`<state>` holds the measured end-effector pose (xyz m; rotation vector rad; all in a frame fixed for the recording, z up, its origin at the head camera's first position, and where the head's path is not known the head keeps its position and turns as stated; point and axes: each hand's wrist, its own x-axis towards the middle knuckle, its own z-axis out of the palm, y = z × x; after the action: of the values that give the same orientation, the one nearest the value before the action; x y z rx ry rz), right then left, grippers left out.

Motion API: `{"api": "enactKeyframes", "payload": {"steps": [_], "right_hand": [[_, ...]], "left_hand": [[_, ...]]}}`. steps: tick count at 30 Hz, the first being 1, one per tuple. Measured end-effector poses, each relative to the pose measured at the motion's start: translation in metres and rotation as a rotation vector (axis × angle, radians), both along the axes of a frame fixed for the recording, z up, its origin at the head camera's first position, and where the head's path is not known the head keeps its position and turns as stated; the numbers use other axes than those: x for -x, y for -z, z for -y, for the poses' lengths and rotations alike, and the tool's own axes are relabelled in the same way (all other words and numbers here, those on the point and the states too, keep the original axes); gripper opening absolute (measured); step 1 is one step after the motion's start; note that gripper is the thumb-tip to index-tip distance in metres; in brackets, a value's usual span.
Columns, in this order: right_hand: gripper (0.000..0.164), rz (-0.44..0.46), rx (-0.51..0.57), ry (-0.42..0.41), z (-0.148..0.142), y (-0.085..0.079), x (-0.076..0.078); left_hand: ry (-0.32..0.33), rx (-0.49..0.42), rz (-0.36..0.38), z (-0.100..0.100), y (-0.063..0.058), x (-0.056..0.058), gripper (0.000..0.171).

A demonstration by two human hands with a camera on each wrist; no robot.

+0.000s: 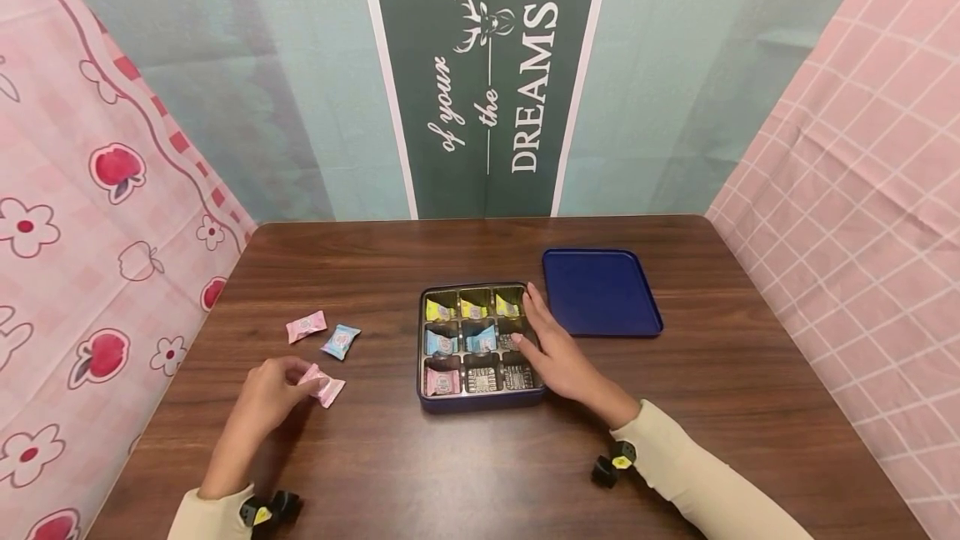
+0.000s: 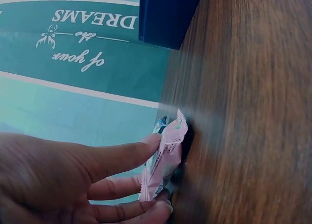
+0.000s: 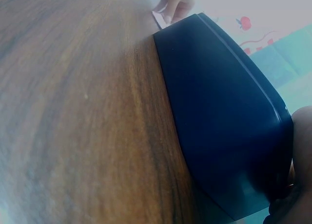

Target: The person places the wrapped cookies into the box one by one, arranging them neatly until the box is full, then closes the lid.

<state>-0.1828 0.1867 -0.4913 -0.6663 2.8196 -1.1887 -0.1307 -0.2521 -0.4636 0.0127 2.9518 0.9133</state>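
My left hand [image 1: 277, 386] pinches a pink-wrapped candy [image 1: 324, 386] between thumb and fingers, close over the table; the left wrist view shows the candy's wrapper [image 2: 165, 153] tilted on edge. My right hand [image 1: 558, 357] rests along the right side of a dark blue tin [image 1: 480, 402], fingers straight and thumb over the rim. Inside the tin, a divided tray holds three yellow candies [image 1: 474, 309] at the back, two blue candies [image 1: 442, 343] in the middle row and a pink candy [image 1: 442, 382] at front left. Other compartments [image 1: 482, 379] show bare embossed bottoms.
Left of the tin lie another pink candy [image 1: 306, 327] and a blue candy [image 1: 341, 342] on the brown wooden table [image 1: 480, 473]. The tin's blue lid [image 1: 602, 293] lies flat at the back right. Patterned cloths surround the table.
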Motion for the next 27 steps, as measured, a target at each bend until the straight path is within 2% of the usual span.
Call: {"api": "enactKeyframes", "payload": {"steps": [6, 18, 23, 27], "right_hand": [[0.073, -0.001, -0.003, 0.000, 0.000, -0.002, 0.000], [0.073, -0.010, -0.004, -0.003, -0.001, -0.002, 0.001], [0.073, -0.003, -0.003, -0.004, -0.001, -0.002, 0.001], [0.074, 0.001, -0.002, -0.004, -0.001, 0.000, 0.000]], "left_hand": [[0.004, -0.032, 0.013, 0.000, 0.000, 0.001, 0.025], [-0.009, -0.201, 0.109, 0.008, -0.002, 0.002, 0.024], [0.014, -0.322, 0.140, 0.012, 0.000, 0.003, 0.022], [0.044, -0.459, 0.163, 0.016, 0.004, 0.005, 0.024]]}}
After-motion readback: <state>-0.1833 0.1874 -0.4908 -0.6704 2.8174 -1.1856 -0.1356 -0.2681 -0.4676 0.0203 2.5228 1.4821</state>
